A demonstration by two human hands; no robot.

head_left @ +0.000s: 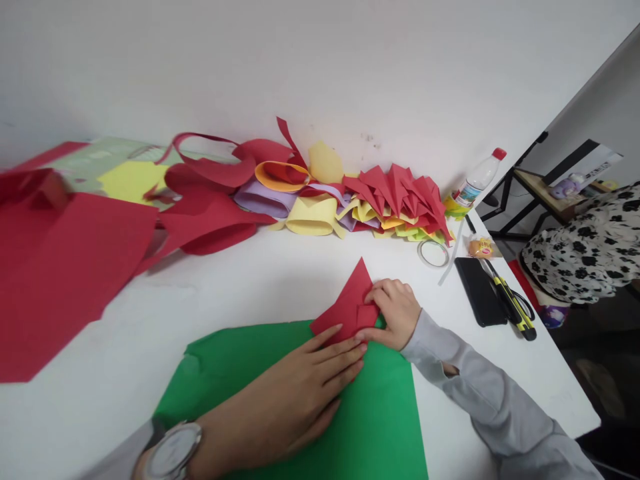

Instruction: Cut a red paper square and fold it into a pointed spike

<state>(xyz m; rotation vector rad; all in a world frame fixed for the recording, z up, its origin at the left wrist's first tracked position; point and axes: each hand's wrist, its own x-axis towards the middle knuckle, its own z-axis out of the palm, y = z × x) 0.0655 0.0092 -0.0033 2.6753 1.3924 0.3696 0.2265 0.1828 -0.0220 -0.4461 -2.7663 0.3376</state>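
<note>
A folded piece of red paper [345, 300] lies over the top edge of a green sheet [225, 360], one pointed corner aimed at the wall. My left hand [310, 387], a watch on its wrist, rests flat across the lower part of the red paper with fingers stretched out. My right hand [395, 310] pinches the red paper's right side, where a small square fold shows. Part of the paper's lower end is hidden under my left fingers.
Large red sheets [65, 267] cover the table's left. Coloured paper shapes [310, 213] line the wall. At right are a tape roll [433, 254], bottle [470, 187], packaged snack [481, 247], black phone [480, 291] and yellow-black cutter [517, 310]. A person in patterned clothing [590, 240] is beyond the edge.
</note>
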